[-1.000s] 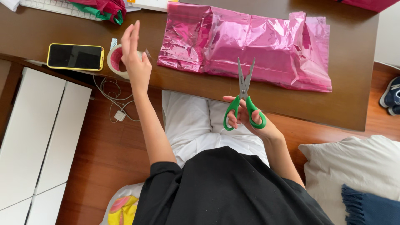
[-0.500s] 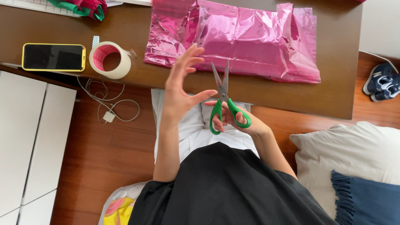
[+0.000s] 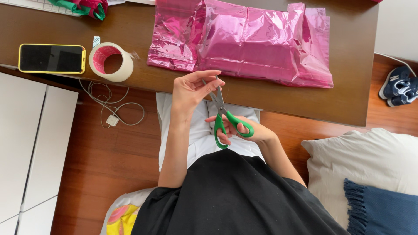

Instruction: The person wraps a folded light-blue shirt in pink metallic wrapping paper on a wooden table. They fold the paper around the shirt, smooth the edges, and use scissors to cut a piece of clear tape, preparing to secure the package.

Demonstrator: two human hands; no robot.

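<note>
My right hand [image 3: 257, 132] grips green-handled scissors [image 3: 230, 124] over my lap, just in front of the table edge, with the blades pointing up and left. My left hand [image 3: 189, 91] is right above them. Its thumb and forefinger pinch together at the blade tips, on what looks like a thin strip of clear tape [image 3: 216, 79] that barely shows. A parcel wrapped in shiny pink foil [image 3: 248, 39] lies on the brown table [image 3: 348, 100] just beyond both hands. A roll of clear tape [image 3: 111, 62] stands on the table to the left.
A phone in a yellow case [image 3: 51, 58] lies left of the tape roll, with red and green fabric [image 3: 85, 6] behind it. A white cable [image 3: 111, 109] hangs over the wooden floor. White drawers [image 3: 26, 143] stand at the left; a pillow [image 3: 361, 169] and shoes [image 3: 398, 89] at the right.
My left hand has come back from the tape roll to the scissors and closed its fingers at the blade tips. My right hand has drawn the scissors slightly nearer and tilted them left.
</note>
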